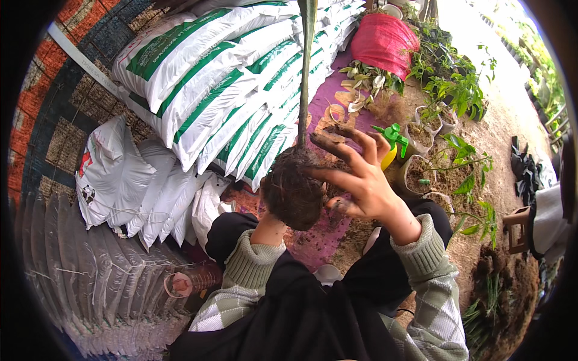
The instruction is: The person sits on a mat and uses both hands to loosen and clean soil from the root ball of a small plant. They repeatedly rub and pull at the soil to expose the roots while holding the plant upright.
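A dark, soil-covered root ball (pixel 293 192) sits in my left hand (pixel 269 228). It hides most of that hand, so only the wrist and a small edge show. From its top rises a long greenish-brown plant stem (pixel 305 76), which runs up out of the frame. My right hand (pixel 361 173) is at the right side of the root ball, fingers spread and nothing held in them. Dark soil coats its fingertips. One finger overlaps the ball's edge; whether it touches, I cannot tell.
Stacked white-and-green sacks (pixel 216 90) stand ahead on the left, with bundled plastic packs (pixel 86 270) nearer. A yellow-green spray bottle (pixel 392 143) and potted seedlings (pixel 417 173) are at right. Beyond lies a red mesh sack (pixel 384 43). Loose soil (pixel 505 293) lies lower right.
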Demonstrator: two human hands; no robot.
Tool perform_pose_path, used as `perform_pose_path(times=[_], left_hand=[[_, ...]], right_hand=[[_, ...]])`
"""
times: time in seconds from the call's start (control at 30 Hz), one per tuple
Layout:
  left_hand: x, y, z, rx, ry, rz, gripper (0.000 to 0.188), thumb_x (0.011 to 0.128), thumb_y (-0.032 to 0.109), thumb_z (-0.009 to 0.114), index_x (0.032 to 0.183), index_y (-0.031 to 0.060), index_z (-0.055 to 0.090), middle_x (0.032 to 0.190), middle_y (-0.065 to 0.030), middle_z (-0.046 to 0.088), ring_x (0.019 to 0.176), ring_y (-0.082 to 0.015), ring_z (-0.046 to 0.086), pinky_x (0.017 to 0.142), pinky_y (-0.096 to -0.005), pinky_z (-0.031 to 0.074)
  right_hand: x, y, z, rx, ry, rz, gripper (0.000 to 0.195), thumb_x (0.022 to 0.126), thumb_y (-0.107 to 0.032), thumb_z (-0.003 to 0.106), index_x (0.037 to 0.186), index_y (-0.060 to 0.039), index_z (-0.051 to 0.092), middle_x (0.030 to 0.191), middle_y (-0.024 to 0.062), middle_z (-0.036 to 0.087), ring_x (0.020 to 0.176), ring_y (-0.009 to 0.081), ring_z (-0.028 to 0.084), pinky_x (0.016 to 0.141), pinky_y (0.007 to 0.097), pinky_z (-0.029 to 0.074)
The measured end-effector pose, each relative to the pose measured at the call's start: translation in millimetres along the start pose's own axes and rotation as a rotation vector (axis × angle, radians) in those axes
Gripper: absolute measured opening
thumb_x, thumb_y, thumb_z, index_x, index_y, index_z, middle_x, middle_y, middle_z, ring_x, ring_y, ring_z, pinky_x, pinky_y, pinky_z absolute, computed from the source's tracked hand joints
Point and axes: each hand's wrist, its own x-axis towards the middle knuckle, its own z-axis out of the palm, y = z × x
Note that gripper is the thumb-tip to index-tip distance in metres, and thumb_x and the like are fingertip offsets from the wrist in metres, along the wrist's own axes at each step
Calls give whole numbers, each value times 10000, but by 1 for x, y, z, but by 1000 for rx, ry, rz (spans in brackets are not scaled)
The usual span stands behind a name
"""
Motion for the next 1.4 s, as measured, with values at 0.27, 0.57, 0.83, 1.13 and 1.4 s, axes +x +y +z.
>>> perform_pose_path(times=[0.27,0.57,0.83,1.13,1.4], left_hand=[[5,1,-3,-1,7,19,592,889,440,487,1309,28,414,1272,-171,491,1119,-287,530,928,-445,457],[8,-1,5,304,115,73,634,887,476,472,1315,12,411,1253,-152,515,1116,-250,545,927,-391,475],[10,-6,5,456,248,128,556,946,418,363,1331,19,389,1254,-145,508,1105,-234,549,909,-357,483],[16,-1,-10,-214,83,8,535,965,425,259,1278,42,464,1212,-146,551,1031,-287,592,843,-426,524],[15,2,1,-194,144,13,533,961,423,268,1285,47,464,1175,-152,577,1018,-297,601,856,-456,521]], right_hand=[[0,3,2,-52,-48,55,498,824,-566,454,1154,-236,628,1363,94,430,1239,358,307,1018,512,125],[-1,-7,14,-203,-128,105,396,705,-374,676,1078,-248,637,1379,45,400,1259,336,323,977,578,161],[2,-8,16,-233,-180,94,376,786,-397,608,1137,-264,631,1367,79,416,1259,371,302,1012,540,133],[-9,-10,21,-263,-71,-55,340,693,-372,700,1020,-285,663,1331,-15,463,1233,282,376,949,562,180],[-12,-16,19,-219,-35,61,397,604,-318,735,994,-273,681,1306,-3,501,1207,271,404,963,505,164]])
